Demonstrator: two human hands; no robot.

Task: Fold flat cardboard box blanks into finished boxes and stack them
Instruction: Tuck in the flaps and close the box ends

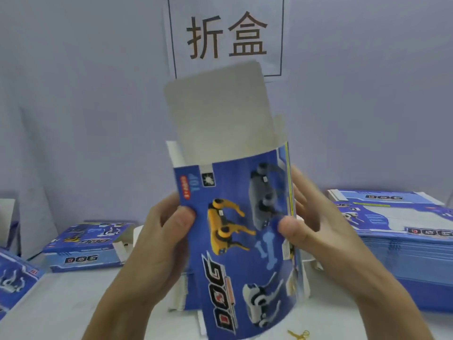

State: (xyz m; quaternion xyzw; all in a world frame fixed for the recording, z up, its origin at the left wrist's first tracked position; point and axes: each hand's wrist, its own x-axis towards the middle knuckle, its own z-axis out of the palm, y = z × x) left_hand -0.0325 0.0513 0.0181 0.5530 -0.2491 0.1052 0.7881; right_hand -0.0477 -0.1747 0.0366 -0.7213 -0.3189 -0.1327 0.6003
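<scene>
I hold a blue cardboard box blank [241,241] upright in front of me, printed with robot dogs and the word DOG. Its grey inner flap [218,111] stands up at the top and the printed panel bows outward. My left hand [161,244] grips the blank's left edge, thumb on the front. My right hand [308,222] grips the right edge, with the thumb pressed on the print and the fingers behind. A folded box [85,249] lies on the table at the left. A thick stack of flat blanks [402,246] sits at the right.
A white table [73,305] carries everything. Part of another printed box [14,278] shows at the far left edge. A paper sign [226,35] with two large characters hangs on the grey wall behind. A small yellow object [299,334] lies near the front edge.
</scene>
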